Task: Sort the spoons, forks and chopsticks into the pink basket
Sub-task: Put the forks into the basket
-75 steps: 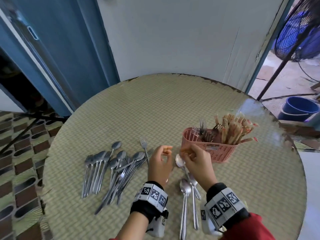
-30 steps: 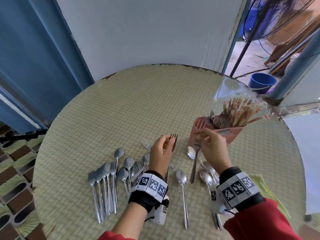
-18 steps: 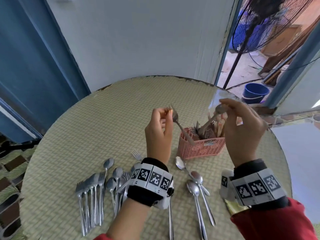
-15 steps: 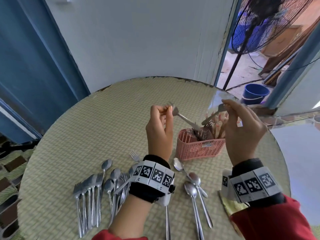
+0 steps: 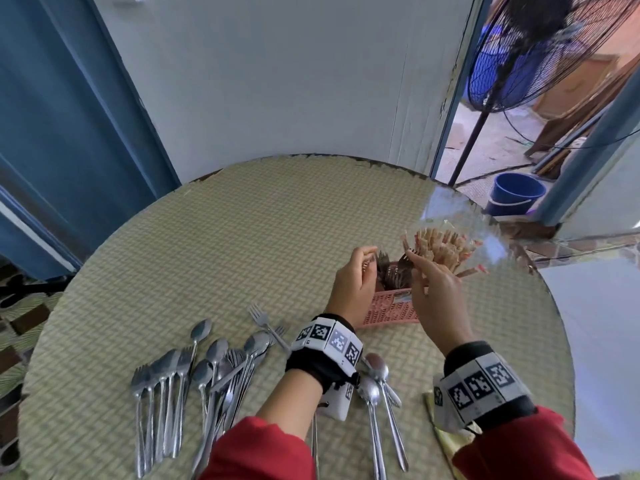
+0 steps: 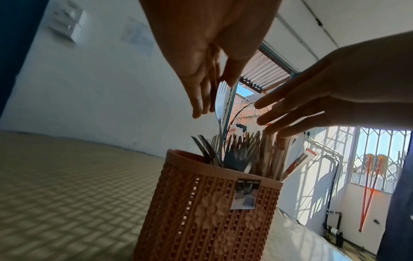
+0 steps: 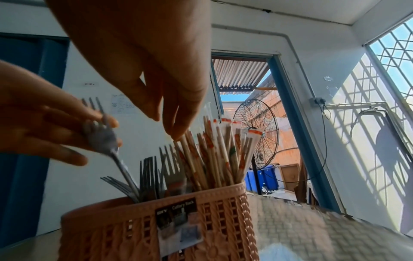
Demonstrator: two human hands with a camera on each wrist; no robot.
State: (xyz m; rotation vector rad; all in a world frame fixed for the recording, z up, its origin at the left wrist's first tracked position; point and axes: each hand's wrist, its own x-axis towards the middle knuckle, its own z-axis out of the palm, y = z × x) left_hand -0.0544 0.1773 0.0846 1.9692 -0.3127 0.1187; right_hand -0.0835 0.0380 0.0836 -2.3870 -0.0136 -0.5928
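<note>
The pink basket stands on the right half of the round table. It holds wrapped chopsticks and upright forks. My left hand pinches a fork by its head, tines up, with the handle down inside the basket. My right hand hovers over the basket with relaxed fingers. Its fingertips touch the chopstick tops and it holds nothing.
A pile of loose spoons and forks lies at the near left of the woven table. A few spoons lie between my wrists, one fork just beyond. A yellow cloth sits under my right wrist. A standing fan and a blue bucket are past the doorway.
Both hands came down from mid-air onto the basket. The right hand let go of its utensil. The left hand's fork now stands handle-down in the basket.
</note>
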